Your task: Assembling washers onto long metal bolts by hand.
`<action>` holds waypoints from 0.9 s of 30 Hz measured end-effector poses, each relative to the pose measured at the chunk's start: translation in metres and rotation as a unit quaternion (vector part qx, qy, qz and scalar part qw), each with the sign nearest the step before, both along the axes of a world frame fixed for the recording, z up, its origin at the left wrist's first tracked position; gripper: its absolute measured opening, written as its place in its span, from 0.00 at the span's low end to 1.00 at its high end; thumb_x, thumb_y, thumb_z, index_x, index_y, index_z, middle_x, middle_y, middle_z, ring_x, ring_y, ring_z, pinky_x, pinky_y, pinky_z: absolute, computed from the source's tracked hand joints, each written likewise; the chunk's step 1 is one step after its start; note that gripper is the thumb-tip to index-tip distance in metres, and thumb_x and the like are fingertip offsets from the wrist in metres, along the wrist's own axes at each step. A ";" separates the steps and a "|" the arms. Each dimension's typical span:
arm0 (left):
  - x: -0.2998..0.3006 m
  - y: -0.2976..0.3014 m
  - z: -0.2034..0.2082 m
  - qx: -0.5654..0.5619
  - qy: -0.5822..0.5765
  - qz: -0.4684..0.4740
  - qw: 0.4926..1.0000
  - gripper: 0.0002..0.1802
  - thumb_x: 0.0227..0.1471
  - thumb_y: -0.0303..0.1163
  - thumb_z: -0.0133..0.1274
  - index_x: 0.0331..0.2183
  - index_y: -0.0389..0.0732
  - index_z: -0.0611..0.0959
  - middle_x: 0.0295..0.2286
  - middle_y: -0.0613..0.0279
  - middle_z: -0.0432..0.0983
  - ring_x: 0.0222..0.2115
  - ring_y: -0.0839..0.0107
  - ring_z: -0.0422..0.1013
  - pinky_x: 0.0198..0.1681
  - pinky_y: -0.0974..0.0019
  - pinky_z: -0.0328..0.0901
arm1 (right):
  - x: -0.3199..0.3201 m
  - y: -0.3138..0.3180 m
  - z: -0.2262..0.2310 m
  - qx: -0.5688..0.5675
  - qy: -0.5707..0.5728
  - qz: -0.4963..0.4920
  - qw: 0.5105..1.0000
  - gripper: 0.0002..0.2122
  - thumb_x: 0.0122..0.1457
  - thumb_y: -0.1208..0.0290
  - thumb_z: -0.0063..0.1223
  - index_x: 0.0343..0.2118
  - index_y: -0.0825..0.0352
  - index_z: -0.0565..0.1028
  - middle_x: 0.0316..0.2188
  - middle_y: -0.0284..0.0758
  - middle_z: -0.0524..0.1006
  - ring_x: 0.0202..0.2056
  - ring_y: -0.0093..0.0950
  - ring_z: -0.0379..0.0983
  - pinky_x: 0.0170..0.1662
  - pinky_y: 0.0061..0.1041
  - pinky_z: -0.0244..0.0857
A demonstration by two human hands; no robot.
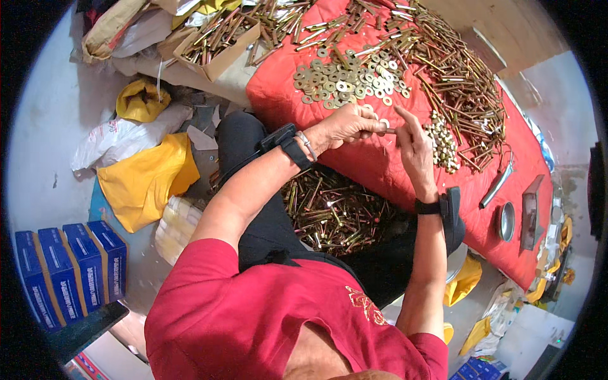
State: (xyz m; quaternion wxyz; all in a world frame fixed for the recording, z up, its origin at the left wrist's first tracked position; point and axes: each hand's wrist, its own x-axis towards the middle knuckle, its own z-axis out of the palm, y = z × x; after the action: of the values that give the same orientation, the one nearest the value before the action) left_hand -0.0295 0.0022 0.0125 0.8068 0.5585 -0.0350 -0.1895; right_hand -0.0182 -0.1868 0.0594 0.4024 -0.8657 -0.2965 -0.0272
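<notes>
Above my lap, my left hand (348, 126) is closed, pinching a thin metal rod-like piece (389, 131) that points right. My right hand (415, 149) meets the rod's free end, its index finger stretched out and the other fingers partly bent. A flat washer (384, 122) shows beside the pinch; whether it sits on the rod I cannot tell. Just beyond both hands, brass-coloured washers (329, 82) lie spread on a red padded cloth (278, 82). Small pale nuts (441, 142) are heaped right of my right hand. Finished-looking bolts (335, 212) fill the space between my legs.
A large heap of metal tubes (462, 82) covers the cloth's far right. A cardboard box (215, 60) of tubes stands far left. At right lie a metal tool (497, 183), a round tin (506, 221) and a grey block (533, 212). Blue boxes (73, 272) and yellow sacks (149, 180) are on the left.
</notes>
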 end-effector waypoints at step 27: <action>0.131 0.039 0.014 0.362 -0.128 0.233 0.893 0.09 0.44 0.30 0.55 0.30 0.35 0.80 0.18 0.61 0.76 0.17 0.74 0.72 0.22 0.71 0.67 | 0.126 -0.173 -0.036 -0.481 -0.206 -0.189 0.831 0.11 0.55 0.64 0.45 0.28 0.68 0.70 0.21 0.45 0.75 0.26 0.41 0.75 0.29 0.36 0.69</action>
State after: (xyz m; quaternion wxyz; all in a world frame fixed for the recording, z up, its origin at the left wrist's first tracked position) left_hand 0.1011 0.0411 0.0261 0.5584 0.8234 0.0646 0.0775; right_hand 0.1079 -0.3601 0.0233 -0.1485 -0.9634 -0.1786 -0.1338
